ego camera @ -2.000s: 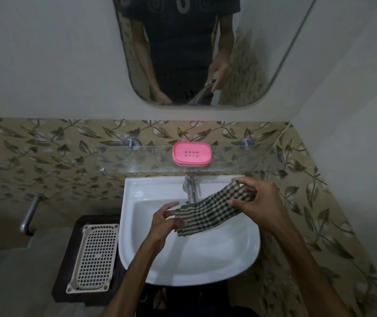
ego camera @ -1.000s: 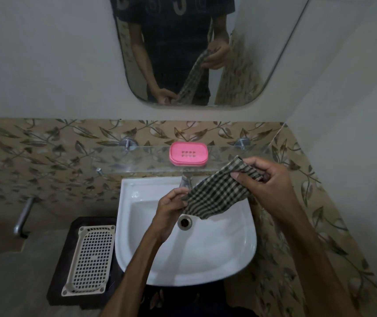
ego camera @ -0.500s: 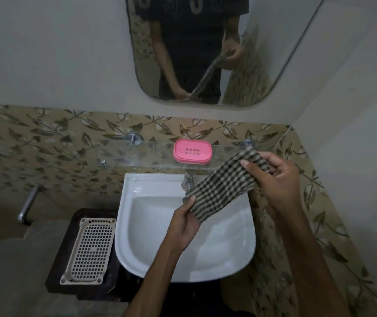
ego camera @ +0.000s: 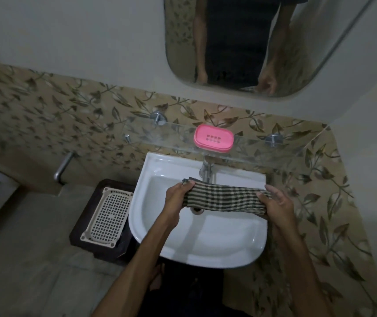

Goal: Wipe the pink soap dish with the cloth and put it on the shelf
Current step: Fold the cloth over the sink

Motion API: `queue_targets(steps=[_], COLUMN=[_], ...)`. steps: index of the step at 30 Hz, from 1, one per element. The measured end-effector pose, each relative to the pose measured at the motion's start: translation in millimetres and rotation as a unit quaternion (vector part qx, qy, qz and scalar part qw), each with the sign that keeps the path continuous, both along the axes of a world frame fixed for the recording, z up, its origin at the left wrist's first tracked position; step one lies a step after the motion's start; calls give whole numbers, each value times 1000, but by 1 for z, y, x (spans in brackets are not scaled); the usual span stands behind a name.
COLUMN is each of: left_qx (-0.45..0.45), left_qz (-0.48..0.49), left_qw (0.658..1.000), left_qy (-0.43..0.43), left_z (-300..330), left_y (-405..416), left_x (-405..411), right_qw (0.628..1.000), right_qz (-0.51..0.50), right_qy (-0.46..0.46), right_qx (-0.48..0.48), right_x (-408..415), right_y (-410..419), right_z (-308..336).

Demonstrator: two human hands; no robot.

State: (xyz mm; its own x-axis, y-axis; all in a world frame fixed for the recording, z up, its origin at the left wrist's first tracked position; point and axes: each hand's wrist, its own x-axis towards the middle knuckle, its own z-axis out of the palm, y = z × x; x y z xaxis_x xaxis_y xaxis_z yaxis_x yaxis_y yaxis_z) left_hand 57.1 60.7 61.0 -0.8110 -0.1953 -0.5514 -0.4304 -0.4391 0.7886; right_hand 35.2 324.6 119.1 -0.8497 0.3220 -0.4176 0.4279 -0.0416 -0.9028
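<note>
1. The pink oval plastic soap dish (ego camera: 213,138) sits on the clear glass wall shelf (ego camera: 297,154) above the white ceramic basin (ego camera: 206,245), roughly mid-shelf, w/ bare glass either side of it. The chrome tap (ego camera: 206,171) stands just under the shelf's front edge.
2. Right side is tight: the leaf-patterned tiled wall (ego camera: 320,202) runs close past the basin rim. To the left there's a cream perforated plastic tray (ego camera: 105,216) on a dark stand, beside the basin.
3. My left hand (ego camera: 175,202) grips one end of the green-and-cream checked cloth (ego camera: 224,197), fingers curled over its top edge; my right hand (ego camera: 276,202) pinches the other end (thumb on top). Cloth is stretched approx. level between them, over the basin drain, well short of the dish.
4. Vs. half a sec ago: cloth was slanting up to the right, right hand near shelf height; now both hands are lower and level. Dish hasn't moved.
</note>
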Motion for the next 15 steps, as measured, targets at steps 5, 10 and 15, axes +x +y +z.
queue_targets(steps=[5, 10, 15], left_qx=[-82, -91, -59], left_qz=[14, 90, 184], left_qw=[996, 991, 979], left_qy=[-8, -27, -66], left_z=[-9, -29, -50], left_y=[-17, -41, -88], left_x=[24, 64, 100], right_qw=[998, 988, 971], right_qz=[51, 121, 229], right_qy=[-46, -99, -54], right_qx=[1, 4, 36], right_x=[8, 17, 19], right_y=[-8, -39, -101], right_z=[-23, -37, -38])
